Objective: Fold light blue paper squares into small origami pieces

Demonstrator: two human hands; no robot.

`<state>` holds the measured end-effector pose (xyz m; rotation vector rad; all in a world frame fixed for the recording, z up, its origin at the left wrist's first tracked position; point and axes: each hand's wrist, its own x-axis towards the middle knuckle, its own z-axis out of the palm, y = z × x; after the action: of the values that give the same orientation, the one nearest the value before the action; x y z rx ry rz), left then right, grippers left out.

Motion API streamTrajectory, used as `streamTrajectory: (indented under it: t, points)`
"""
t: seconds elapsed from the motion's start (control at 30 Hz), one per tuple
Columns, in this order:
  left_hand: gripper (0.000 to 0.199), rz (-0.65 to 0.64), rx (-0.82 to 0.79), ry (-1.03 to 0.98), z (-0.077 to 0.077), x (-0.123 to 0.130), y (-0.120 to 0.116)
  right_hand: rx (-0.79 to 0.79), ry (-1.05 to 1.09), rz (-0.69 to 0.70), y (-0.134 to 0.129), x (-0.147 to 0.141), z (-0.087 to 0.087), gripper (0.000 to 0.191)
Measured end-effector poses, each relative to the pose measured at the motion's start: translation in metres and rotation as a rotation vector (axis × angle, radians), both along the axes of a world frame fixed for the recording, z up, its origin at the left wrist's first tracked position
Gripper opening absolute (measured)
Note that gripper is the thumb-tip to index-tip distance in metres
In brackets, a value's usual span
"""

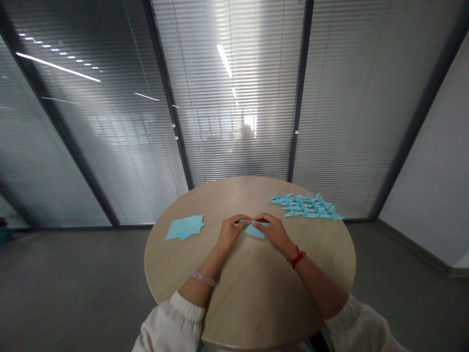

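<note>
A small folded piece of light blue paper (254, 231) is between my two hands, near the middle of the round wooden table (256, 293). My left hand (231, 229) pinches its left upper part, and my right hand (271, 227) pinches its upper right part. The fingertips of both hands nearly meet at the paper's top edge. Part of the sheet lies hidden under the fingers.
Flat blue sheets (184, 227) lie overlapping on the table's left side. Several folded blue paper cranes (308, 205) stand in rows at the back right. Beyond the table are glass panels with blinds (238, 98) and a white wall (432, 171).
</note>
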<state>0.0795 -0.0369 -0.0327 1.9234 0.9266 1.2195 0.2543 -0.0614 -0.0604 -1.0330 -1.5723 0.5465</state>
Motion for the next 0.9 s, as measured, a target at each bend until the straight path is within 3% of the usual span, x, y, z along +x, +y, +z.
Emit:
streamTrajectory:
  t: [0.47,0.9]
  points:
    - [0.028,-0.024,-0.043,0.027,-0.010,-0.001,0.012,0.088,-0.093,-0.060,0.000,0.000,0.002,0.016]
    - [0.027,0.090,0.017,0.024,-0.006,-0.003,0.013,0.078,-0.145,-0.139,0.000,0.003,0.004,0.017]
